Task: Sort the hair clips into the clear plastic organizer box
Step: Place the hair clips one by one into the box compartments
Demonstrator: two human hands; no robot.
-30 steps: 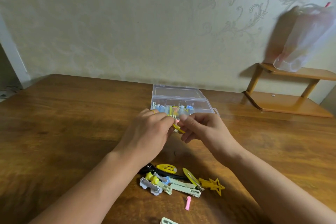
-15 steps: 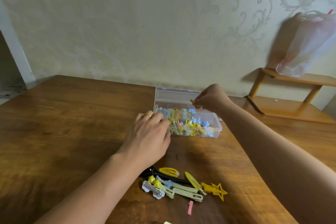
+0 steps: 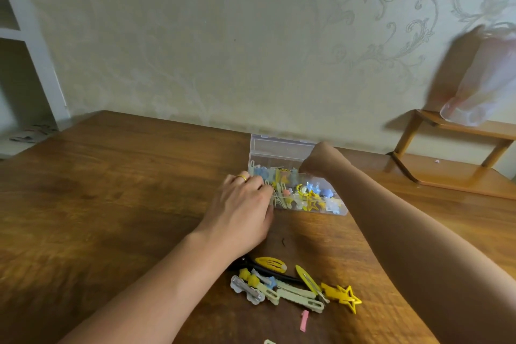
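Clear plastic organizer box [image 3: 282,148] of pastel clips is sitting under my right hand [image 3: 317,160], whose grasp I cannot tell, while my left hand [image 3: 241,212] is curling loosely against its left end.

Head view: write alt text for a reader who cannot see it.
A person's right hand reaches into a clear plastic organizer box of colourful hair clips on a wooden table, while the left hand rests against the box's near left end. A pile of loose clips lies nearer the camera.
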